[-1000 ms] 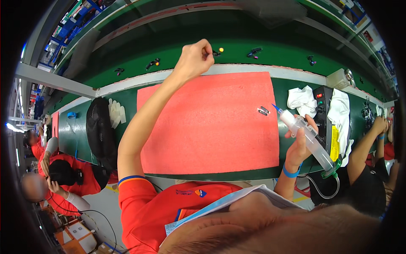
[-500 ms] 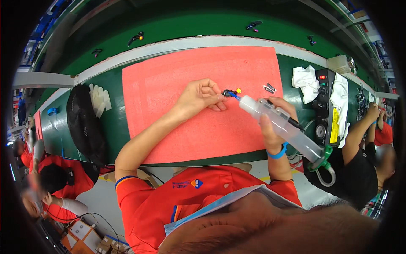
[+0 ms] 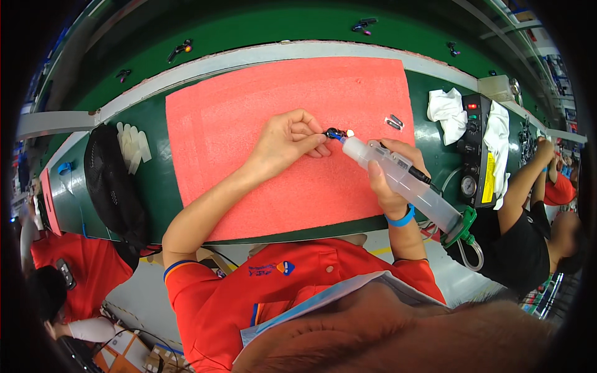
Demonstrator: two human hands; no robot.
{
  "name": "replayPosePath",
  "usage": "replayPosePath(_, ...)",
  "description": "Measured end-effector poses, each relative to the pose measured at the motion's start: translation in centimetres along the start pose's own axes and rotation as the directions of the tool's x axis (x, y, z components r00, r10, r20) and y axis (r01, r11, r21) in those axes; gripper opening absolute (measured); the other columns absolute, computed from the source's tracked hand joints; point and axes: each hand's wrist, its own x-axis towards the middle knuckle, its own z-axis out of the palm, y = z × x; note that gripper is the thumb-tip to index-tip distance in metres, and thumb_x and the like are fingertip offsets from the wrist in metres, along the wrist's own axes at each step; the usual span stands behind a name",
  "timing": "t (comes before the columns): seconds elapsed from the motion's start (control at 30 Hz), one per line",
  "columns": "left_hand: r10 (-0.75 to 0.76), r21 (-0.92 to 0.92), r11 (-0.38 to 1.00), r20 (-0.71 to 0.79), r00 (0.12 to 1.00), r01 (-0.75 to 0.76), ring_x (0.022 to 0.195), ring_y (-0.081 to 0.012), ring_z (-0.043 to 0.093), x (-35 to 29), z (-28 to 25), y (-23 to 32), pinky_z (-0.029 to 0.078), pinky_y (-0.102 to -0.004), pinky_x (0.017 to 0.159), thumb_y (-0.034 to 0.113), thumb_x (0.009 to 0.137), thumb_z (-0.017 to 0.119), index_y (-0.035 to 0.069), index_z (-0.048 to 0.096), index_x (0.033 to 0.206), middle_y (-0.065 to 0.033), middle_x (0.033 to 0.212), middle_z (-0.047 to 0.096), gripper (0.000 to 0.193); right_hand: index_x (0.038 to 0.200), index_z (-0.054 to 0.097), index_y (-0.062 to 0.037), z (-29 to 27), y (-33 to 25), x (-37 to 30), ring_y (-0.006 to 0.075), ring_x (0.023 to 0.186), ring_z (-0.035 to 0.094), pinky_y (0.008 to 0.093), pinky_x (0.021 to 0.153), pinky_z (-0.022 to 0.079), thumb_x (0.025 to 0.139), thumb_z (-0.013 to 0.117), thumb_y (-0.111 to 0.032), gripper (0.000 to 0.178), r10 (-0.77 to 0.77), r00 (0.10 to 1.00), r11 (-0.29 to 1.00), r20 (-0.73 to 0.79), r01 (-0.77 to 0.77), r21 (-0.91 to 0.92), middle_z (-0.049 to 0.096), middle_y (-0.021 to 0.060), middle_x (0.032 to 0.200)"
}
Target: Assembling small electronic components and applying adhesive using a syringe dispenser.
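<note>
Between the thumb and fingers of my left hand (image 3: pixel 293 138) is a small dark part (image 3: pixel 331 133) with a pale round end; its exact kind is too small to make out. My right hand (image 3: pixel 393 180) is wrapped round a clear dispensing syringe (image 3: pixel 407 185), held at a slant above the pink foam mat (image 3: pixel 230 186). The syringe's blue tip meets or nearly meets the dark part. A green cap (image 3: pixel 461 227) with a looped hose closes the syringe's rear end. Two small dark slim pieces (image 3: pixel 393 122) lie on the mat, right of the held part.
A black control box (image 3: pixel 477 149) with a gauge stands right, white cloths (image 3: pixel 448 112) on and beside it. Left lie a black bag (image 3: pixel 112 186) and pale gloves (image 3: pixel 132 146). Beyond the white rail, small parts (image 3: pixel 180 50) sit on a green surface. Co-workers sit on both sides.
The whole view has shifted slightly. Both hands keep their grip, with the syringe tip still at the dark part. The part's round end looks white now, where it looked yellow before.
</note>
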Motion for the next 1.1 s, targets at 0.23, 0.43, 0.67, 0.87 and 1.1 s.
replayPosePath(0.23, 0.010, 0.042, 0.999, 0.006, 1.000, -0.010, 0.069, -0.0158, 0.060, -0.03, 0.01, -0.14, 0.049, -0.0231, 0.060, 0.000, 0.079, 0.052, -0.002, 0.047, 0.083, -0.0113, 0.073, 0.059, 0.006, 0.092, 0.051, 0.0043, 0.06, -0.28, 0.23, 0.0175, 0.072, 0.059, 0.0261, 0.065, 0.047, 0.065, 0.067, -0.010, 0.034, 0.044, 0.998, 0.999, 0.035, -0.044, 0.003, 0.057, 0.0119, 0.082)
replayPosePath(0.43, 0.017, 0.037, 0.999, -0.010, 1.000, -0.017, 0.071, -0.0156, 0.060, -0.05, 0.08, -0.20, 0.050, -0.0236, 0.061, -0.001, 0.079, 0.052, -0.002, 0.047, 0.083, -0.0107, 0.075, 0.059, 0.006, 0.091, 0.051, 0.0035, 0.17, -0.26, 0.25, 0.0177, 0.071, 0.059, 0.0264, 0.065, 0.047, 0.064, 0.067, -0.010, 0.034, 0.043, 0.998, 0.999, 0.042, -0.042, -0.031, 0.058, 0.0123, 0.082)
replayPosePath(0.67, 0.033, 0.038, 0.999, -0.031, 0.999, -0.032, 0.070, -0.0149, 0.060, -0.11, 0.25, -0.34, 0.050, -0.0229, 0.060, -0.002, 0.079, 0.051, -0.003, 0.047, 0.082, -0.0106, 0.074, 0.058, 0.005, 0.090, 0.051, 0.0032, 0.10, -0.25, 0.29, 0.0183, 0.070, 0.060, 0.0266, 0.064, 0.048, 0.064, 0.067, -0.009, 0.033, 0.029, 0.998, 0.999, 0.052, -0.028, -0.028, 0.059, 0.0123, 0.080)
replayPosePath(0.87, 0.030, 0.009, 1.000, -0.046, 0.998, -0.030, 0.069, -0.0146, 0.060, -0.12, 0.48, -0.34, 0.050, -0.0225, 0.059, -0.003, 0.078, 0.051, -0.003, 0.047, 0.081, -0.0105, 0.073, 0.058, 0.004, 0.090, 0.052, 0.0030, 0.01, -0.09, 0.16, 0.0188, 0.070, 0.061, 0.0267, 0.064, 0.048, 0.063, 0.067, -0.008, 0.033, 0.019, 0.999, 1.000, 0.051, -0.019, -0.015, 0.059, 0.0121, 0.079)
replayPosePath(1.1, 0.042, 0.040, 0.998, -0.055, 0.998, -0.040, 0.068, -0.0149, 0.060, -0.08, 0.39, -0.40, 0.050, -0.0226, 0.059, -0.004, 0.078, 0.050, -0.004, 0.047, 0.081, -0.0111, 0.072, 0.059, 0.004, 0.087, 0.054, -0.0003, 0.21, -0.10, 0.43, 0.0167, 0.063, 0.059, 0.0254, 0.058, 0.048, 0.061, 0.068, -0.010, 0.032, 0.006, 1.000, 1.000, 0.002, -0.006, -0.018, 0.059, 0.0100, 0.074)
